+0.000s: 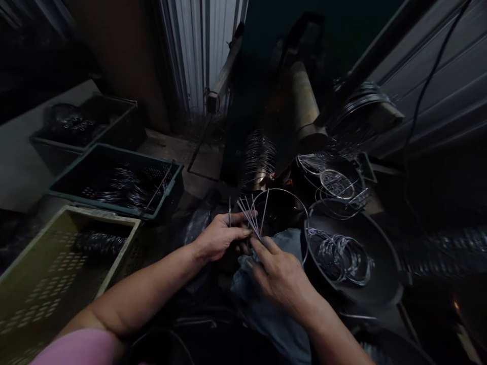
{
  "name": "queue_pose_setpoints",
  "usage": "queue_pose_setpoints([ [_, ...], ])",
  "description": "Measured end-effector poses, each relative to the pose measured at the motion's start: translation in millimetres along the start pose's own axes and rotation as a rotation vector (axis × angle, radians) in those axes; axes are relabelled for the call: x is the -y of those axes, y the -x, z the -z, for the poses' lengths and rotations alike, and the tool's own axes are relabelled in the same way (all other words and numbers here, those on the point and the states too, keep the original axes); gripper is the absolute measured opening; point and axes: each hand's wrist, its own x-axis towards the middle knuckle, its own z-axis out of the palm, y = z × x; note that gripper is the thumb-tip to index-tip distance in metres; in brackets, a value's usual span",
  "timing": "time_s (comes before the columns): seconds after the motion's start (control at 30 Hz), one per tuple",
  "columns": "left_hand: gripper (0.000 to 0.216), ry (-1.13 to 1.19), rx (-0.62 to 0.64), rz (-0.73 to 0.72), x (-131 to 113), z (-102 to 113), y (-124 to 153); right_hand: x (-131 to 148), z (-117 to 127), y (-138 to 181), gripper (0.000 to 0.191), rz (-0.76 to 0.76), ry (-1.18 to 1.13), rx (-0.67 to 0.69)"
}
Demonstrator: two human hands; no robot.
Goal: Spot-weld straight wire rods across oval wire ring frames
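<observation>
My left hand (pixel 220 237) is closed, thumb and fingers pinching thin metal wires (pixel 251 215) that fan upward from the grip. From the right, my right hand (pixel 279 268) meets it, its fingertips closed at the lower ends of the same wires. A large thin wire ring (pixel 306 210) loops above and behind my right hand; where it joins the wires is hidden by the fingers. Another short wire (pixel 230 210) stands up by my left fingers. Blue-grey cloth (pixel 243 289) lies beneath my right hand.
A yellow crate (pixel 131 233), a green crate (pixel 177 177) and a darker crate (pixel 131 109) stand at left, holding dark wire pieces. At right, a round basin (pixel 384 284) holds wire rings (pixel 342 258). Ahead are a wire coil (pixel 261 152) and a thick metal tube (pixel 304 96).
</observation>
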Motion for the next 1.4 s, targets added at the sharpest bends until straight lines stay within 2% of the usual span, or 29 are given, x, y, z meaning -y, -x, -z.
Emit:
queue_pose_setpoints([
  [0.4,0.055,0.088,0.016,-0.01,-17,-12,-11,-9,22,-14,0.041,-0.016,-0.088,0.013],
  [0.63,0.056,0.072,0.029,-0.001,-21,-13,-13,-11,32,-17,0.039,-0.054,-0.115,0.072],
  [0.87,0.05,0.056,0.029,-0.027,-19,-12,-14,-10,32,-18,0.037,-0.036,-0.142,0.036],
  [0.97,0.049,0.067,0.026,-0.02,-20,-12,-11,-9,30,-10,0.038,0.034,-0.084,-0.049],
  [1.13,0.046,-0.015,-0.002,-0.069,-17,2,-2,-9,31,15,0.053,0.139,0.052,-0.127],
  [1.3,0.045,-0.08,-0.094,-0.057,-12,24,11,-17,19,20,0.043,0.113,0.128,-0.074],
  [1.4,0.046,-0.094,-0.113,-0.059,-12,32,19,-21,10,14,0.047,0.104,0.16,-0.066],
])
